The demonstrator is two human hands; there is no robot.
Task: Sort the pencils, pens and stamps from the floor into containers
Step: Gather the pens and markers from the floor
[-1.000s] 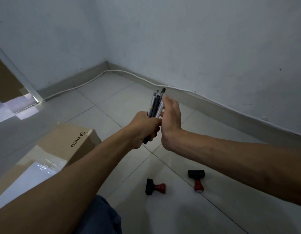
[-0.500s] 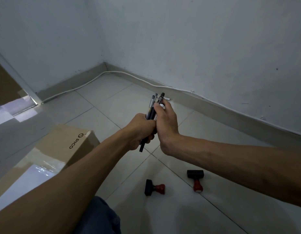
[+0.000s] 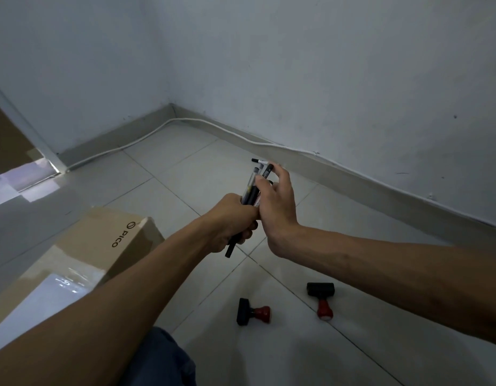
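Left of everything sits the cardboard box (image 3: 107,246), your landmark. Just right of it, your left hand (image 3: 230,218) is wrapped tight around the bundle of pens (image 3: 251,190), fingers curled round the shafts, tips sticking up and one dark end poking out below your fist.

What has changed: a second ago your right hand (image 3: 277,207) lay flat along the bundle; now its fingers have lifted and spread at the top, and one white pen (image 3: 260,161) has swung out sideways above the others. It looks as if you are picking one out or squaring the tips, so the sorting is still at the gathering stage.

Your right hand is part open, fingertips (image 3: 260,180) touching the upper ends; whether it pinches the white pen I cannot tell.

Farther right of the box, two stamps (image 3: 252,312) (image 3: 322,299) lie on the floor (image 3: 352,358), untouched. No container shows besides the box.
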